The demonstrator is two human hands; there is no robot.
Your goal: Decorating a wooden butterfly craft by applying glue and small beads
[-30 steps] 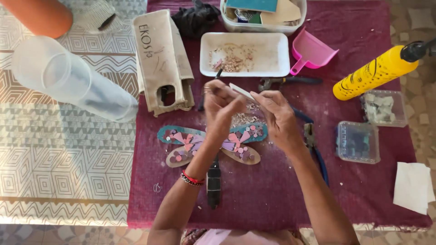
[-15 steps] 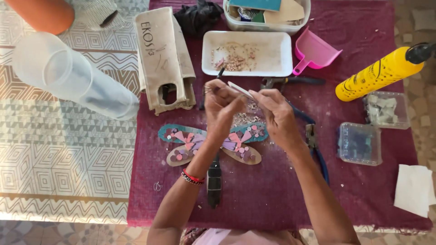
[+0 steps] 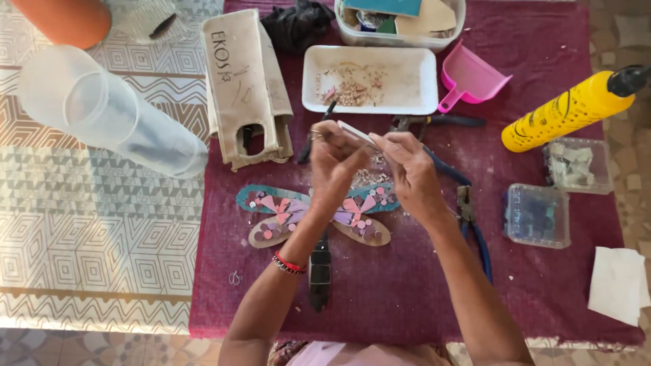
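We find both hands, left hand [image 3: 333, 157] and right hand [image 3: 407, 173], pinching one small white tile strip [image 3: 358, 133] above the dragonfly-shaped mosaic board [image 3: 271, 211]; wings mostly tiled, dark body bare.

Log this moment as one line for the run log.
left hand + right hand: hold small pale strip | above dragonfly mosaic | pliers right
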